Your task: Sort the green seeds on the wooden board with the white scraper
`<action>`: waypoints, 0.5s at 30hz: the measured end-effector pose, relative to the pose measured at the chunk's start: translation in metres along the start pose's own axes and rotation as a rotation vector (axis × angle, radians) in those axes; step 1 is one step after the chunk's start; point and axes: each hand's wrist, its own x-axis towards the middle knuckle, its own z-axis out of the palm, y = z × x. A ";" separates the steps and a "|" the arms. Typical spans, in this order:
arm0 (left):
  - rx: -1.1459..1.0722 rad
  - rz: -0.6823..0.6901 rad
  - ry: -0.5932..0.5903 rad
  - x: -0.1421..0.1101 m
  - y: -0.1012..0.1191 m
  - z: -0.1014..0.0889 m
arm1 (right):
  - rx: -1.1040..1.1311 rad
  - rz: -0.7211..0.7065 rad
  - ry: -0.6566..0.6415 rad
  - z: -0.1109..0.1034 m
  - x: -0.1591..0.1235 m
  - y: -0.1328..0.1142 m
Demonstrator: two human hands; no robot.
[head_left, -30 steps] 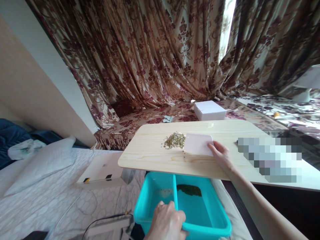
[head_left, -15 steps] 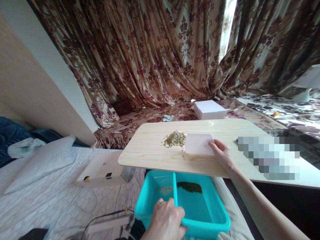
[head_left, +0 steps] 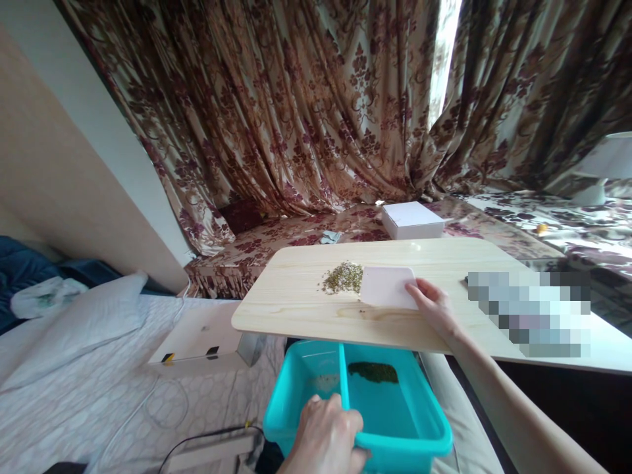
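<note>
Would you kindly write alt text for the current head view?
A right hand holds a flat white card against a pile of green and pale grains on a wood-grain tabletop, while the left hand grips a divided turquoise tub below.

bare hands, bare right forearm

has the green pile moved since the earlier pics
No, no clear shift: the green pile lies in the same spot on the wooden board, judged against the board's left end.
</note>
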 end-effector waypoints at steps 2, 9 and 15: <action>-0.003 -0.001 0.001 0.000 0.000 0.001 | -0.011 0.001 0.001 0.000 0.000 0.000; -0.006 -0.002 -0.010 -0.003 0.002 -0.005 | -0.001 -0.006 -0.023 0.002 -0.001 -0.001; -0.028 -0.015 -0.010 -0.004 0.002 -0.006 | -0.037 -0.006 -0.037 0.001 -0.002 -0.003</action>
